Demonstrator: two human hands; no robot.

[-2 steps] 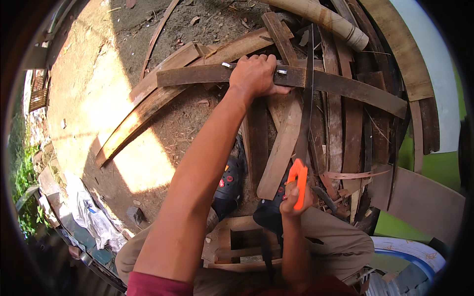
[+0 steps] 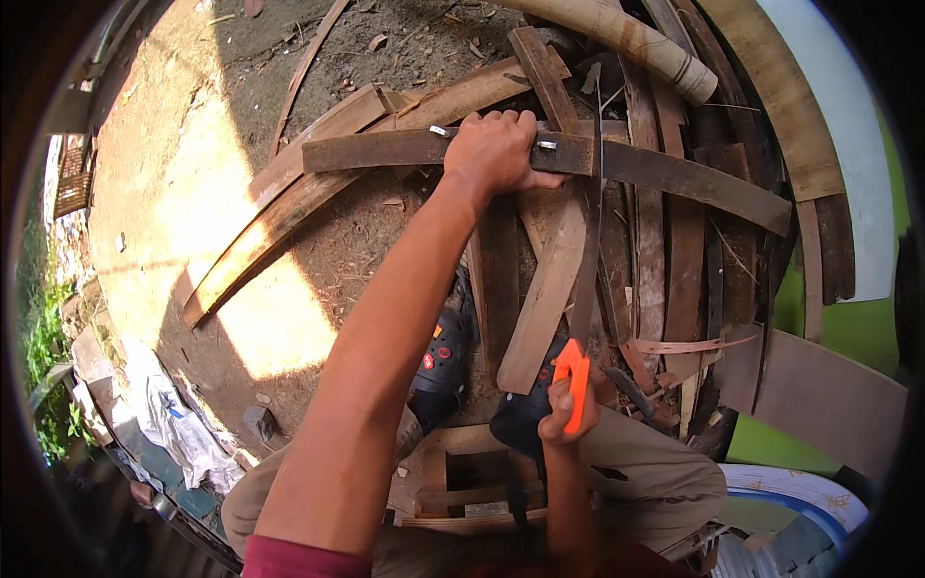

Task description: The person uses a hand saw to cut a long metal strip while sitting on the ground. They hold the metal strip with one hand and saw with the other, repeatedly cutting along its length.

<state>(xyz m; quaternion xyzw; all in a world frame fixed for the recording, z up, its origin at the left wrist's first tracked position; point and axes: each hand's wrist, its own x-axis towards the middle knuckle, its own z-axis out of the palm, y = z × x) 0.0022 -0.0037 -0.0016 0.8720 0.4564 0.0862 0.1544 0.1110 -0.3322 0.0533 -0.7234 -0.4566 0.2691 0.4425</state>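
A long dark wooden board [image 2: 701,181] lies crosswise over other lumber. My left hand [image 2: 493,149] is closed over its middle and presses down on it. Two small shiny metal pieces show on the board, one at each side of that hand. Closed around the orange handle of a handsaw [image 2: 587,255] is my right hand [image 2: 568,409], low and near my knees. The saw's thin blade crosses the board just right of my left hand, its tip beyond the far edge. A paler plank [image 2: 551,299] slants down beneath the board, towards my shoes.
Several old planks [image 2: 647,246] are heaped at the right, with a bamboo pole [image 2: 631,43] at the far end. Long boards [image 2: 275,226] lie on the sunlit ground at left. My dark clogs [image 2: 440,371] and a small wooden frame [image 2: 467,438] are close in front.
My right hand has drawn the saw back towards me, and the blade tip has come nearer the board. My left hand keeps its hold on the board.
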